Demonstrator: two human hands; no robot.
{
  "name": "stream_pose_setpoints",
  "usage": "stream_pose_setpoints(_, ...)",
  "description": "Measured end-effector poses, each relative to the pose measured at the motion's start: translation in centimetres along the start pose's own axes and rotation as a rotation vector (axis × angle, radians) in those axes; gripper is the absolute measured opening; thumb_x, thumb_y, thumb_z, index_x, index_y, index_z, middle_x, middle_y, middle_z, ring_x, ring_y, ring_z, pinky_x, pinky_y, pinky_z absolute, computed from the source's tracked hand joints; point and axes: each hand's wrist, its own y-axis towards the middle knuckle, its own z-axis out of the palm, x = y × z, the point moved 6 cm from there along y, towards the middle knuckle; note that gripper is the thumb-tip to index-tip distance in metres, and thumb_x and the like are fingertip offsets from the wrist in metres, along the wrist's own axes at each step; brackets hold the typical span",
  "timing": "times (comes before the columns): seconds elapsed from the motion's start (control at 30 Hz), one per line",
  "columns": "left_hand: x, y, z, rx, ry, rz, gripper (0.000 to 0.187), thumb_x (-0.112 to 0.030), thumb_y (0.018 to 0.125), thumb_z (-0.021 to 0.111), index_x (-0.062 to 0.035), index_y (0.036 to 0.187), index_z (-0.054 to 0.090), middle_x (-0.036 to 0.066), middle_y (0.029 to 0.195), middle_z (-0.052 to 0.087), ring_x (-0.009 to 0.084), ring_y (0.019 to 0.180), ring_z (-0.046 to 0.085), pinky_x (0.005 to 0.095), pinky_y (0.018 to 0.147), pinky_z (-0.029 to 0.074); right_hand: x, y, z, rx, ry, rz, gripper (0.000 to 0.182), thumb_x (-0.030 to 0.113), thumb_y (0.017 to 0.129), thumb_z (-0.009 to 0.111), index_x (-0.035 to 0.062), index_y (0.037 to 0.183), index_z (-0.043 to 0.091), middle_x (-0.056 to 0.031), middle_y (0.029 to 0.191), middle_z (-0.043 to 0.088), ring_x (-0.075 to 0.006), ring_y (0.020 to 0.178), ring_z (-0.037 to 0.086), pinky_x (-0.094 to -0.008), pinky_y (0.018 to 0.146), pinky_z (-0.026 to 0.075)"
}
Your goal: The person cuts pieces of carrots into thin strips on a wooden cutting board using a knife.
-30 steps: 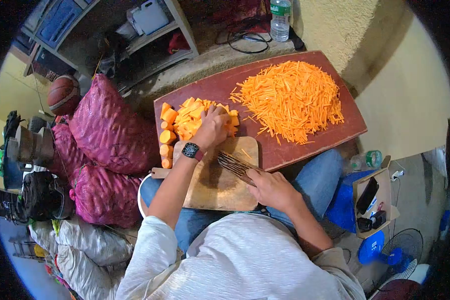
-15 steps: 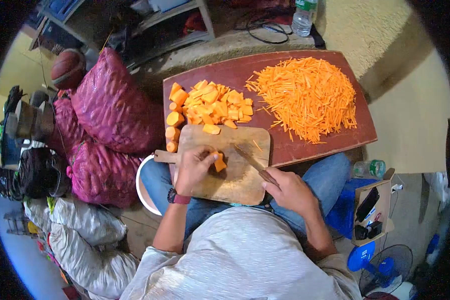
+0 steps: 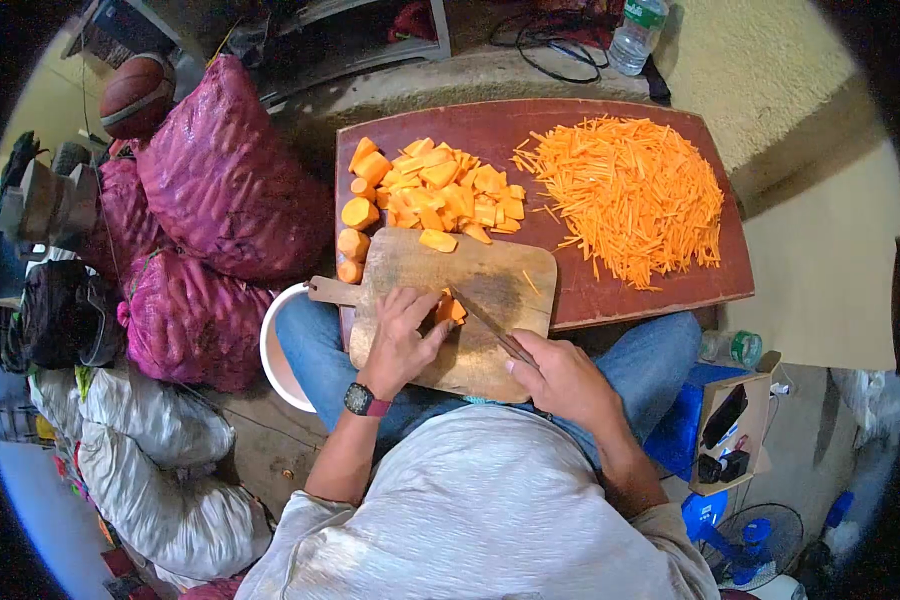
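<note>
1. head view, workpiece: the carrot piece [image 3: 451, 309] lies on the cutting board [image 3: 475, 365], left of the knife [image 3: 492, 325]. it is bright orange, flat-faced and part-hidden by fingers; how far it is cut cannot be told.
2. left hand: the left hand [image 3: 406, 332] is curled, with fingers on the far side and thumb on the near side, closed on the carrot piece.
3. right hand: the right hand [image 3: 568, 378] is wrapped fully around the knife handle. the blade points away to the left, its tip just beside the carrot piece; contact cannot be confirmed.
4. stock: carrot slices [image 3: 445, 190] are heaped beyond the board, carrot stubs [image 3: 360, 212] line the table's left edge, and thin carrot strips [image 3: 635, 195] form a large mound to the right.
5. surface: the board is pale, stained wood with a handle at its left. beyond it stands the red-brown table [image 3: 500, 128], its edge worn.
6. room: pink mesh sacks [image 3: 235, 180] fill the left side, a basketball [image 3: 138, 97] touching the upper one; white sacks [image 3: 165, 490] lie nearer. a fan [image 3: 770, 545] and a cardboard box [image 3: 707, 440] stand at right.
7. markings: the upright bottle [image 3: 638, 38] and the lying bottle [image 3: 740, 348] carry green labels; lettering is too small to read. the wristwatch [image 3: 358, 399] display is likewise illegible.
</note>
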Motion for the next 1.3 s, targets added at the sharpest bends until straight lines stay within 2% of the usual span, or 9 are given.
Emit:
stream_pose_setpoints(0.33,-0.7,0.2,0.0,0.002,0.063,0.08,0.03,-0.015,0.079,0.09,-0.0006,0.097,0.07,0.014,0.101,0.066,0.0364,0.102,0.061,0.0486,0.093,0.045,-0.1,0.3,0.6,-0.014,0.054,-0.072,0.036,0.021,0.104,0.068,0.0006,0.133,0.064,-0.0328,0.108,0.075,-0.0521,0.104,0.073,-0.0589,0.086,0.058)
stream_pose_setpoints(0.4,-1.3,0.1,-0.1,0.004,0.07,0.08,0.03,-0.015,0.079,0.09,-0.0014,0.096,0.069,0.014,0.099,0.064,0.0357,0.101,0.061,0.0481,0.093,0.044,0.3,0.4,0.5,-0.023,0.108,-0.057,0.031,0.014,0.104,0.068,-0.0017,0.13,0.067,-0.0289,0.1,0.073,-0.0446,0.094,0.076,-0.0463,0.081,0.058)
stream_pose_setpoints(0.5,-2.3,-0.2,-0.1,-0.006,0.049,0.085,0.03,-0.015,0.078,0.09,-0.0027,0.095,0.069,0.013,0.098,0.063,0.0345,0.1,0.06,0.047,0.094,0.042,-0.4,0.0,0.2,-0.081,0.136,-0.049,0.037,0.02,0.104,0.068,0.0003,0.135,0.065,-0.032,0.107,0.075,-0.0519,0.104,0.073,-0.0526,0.085,0.059)
stream_pose_setpoints(0.63,-2.5,0.3,0.4,-0.019,-0.016,0.084,0.03,-0.019,0.079,0.088,-0.0029,0.097,0.07,0.012,0.097,0.063,0.0337,0.101,0.06,0.0464,0.096,0.04,-1.7,-1.6,-1.2,-0.228,0.156,0.003,0.04,0.018,0.104,0.069,0.0004,0.139,0.064,-0.0303,0.107,0.076,-0.0493,0.103,0.075,-0.0492,0.084,0.059)
stream_pose_setpoints(0.73,-2.9,1.7,1.0,0.052,-0.011,0.122,0.03,-0.021,0.082,0.087,-0.0027,0.1,0.072,0.012,0.098,0.064,0.0337,0.104,0.061,0.0467,0.097,0.041,-1.8,-2.7,-3.2,-0.3,0.18,0.041,0.04,0.016,0.104,0.069,0.0001,0.141,0.065,-0.0274,0.104,0.077,-0.0386,0.095,0.079,-0.0457,0.082,0.059)
stream_pose_setpoints(0.8,-3.3,2.9,1.5,0.066,0.0,0.15,0.029,-0.022,0.083,0.085,-0.003,0.099,0.071,0.013,0.1,0.063,0.0338,0.106,0.059,0.0472,0.098,0.039,-2.4,-3.0,-3.6,-0.185,0.189,0.162,0.039,0.015,0.105,0.07,-0.001,0.14,0.066,-0.0241,0.101,0.077,-0.0255,0.089,0.076,-0.0418,0.081,0.058)
stream_pose_setpoints(0.9,-3.6,4.4,2.2,0.084,0.017,0.176,0.029,-0.023,0.084,0.084,-0.0033,0.1,0.07,0.014,0.104,0.062,0.0341,0.109,0.058,0.048,0.098,0.038,-2.5,-3.6,-4.1,-0.219,0.212,0.191,0.037,0.017,0.106,0.07,-0.0019,0.138,0.067,-0.0228,0.098,0.076,-0.0195,0.087,0.071,-0.0392,0.081,0.057)
stream_pose_setpoints(1.2,-2.1,5.7,2.6,0.114,0.077,0.188,0.029,-0.023,0.084,0.085,-0.0032,0.101,0.072,0.014,0.106,0.064,0.0343,0.112,0.059,0.0498,0.099,0.039,-5.0,-3.0,-5.9,-0.338,0.023,0.076,0.033,0.02,0.106,0.068,-0.0022,0.131,0.068,-0.0283,0.101,0.075,-0.0384,0.095,0.078,-0.046,0.084,0.058)
stream_pose_setpoints(1.3,-1.3,6.3,3.2,0.104,0.095,0.149,0.028,-0.023,0.085,0.085,-0.0031,0.1,0.072,0.014,0.105,0.064,0.0345,0.111,0.059,0.0512,0.098,0.04,-4.3,-1.8,-8.2,-0.437,-0.017,0.113,0.029,0.021,0.106,0.068,-0.0005,0.126,0.069,-0.0281,0.098,0.074,-0.0377,0.091,0.078,-0.0467,0.083,0.058)
